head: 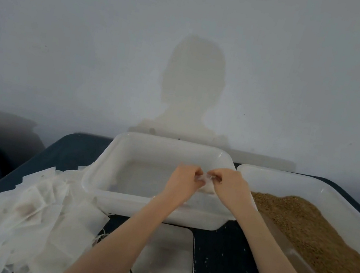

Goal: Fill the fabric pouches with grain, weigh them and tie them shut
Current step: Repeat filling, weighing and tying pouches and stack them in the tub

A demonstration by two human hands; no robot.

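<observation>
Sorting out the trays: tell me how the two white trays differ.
The right tray holds a heap of brown grain; the middle tray holds none. The middle tray lies beneath both hands, which hold a pouch; the right tray runs out of view. Both are white, rectangular, on the dark table.

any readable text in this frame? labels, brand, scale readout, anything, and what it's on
None readable.
Scale: its display at the bottom edge is cut off and dark; no digits or brand can be made out.
Empty tray, grain tray, pile of fabric pouches: no print visible.

Both hands, left (184, 179) and right (229, 184), pinch a small pouch (207, 184) above the middle white tray (138, 206).
</observation>
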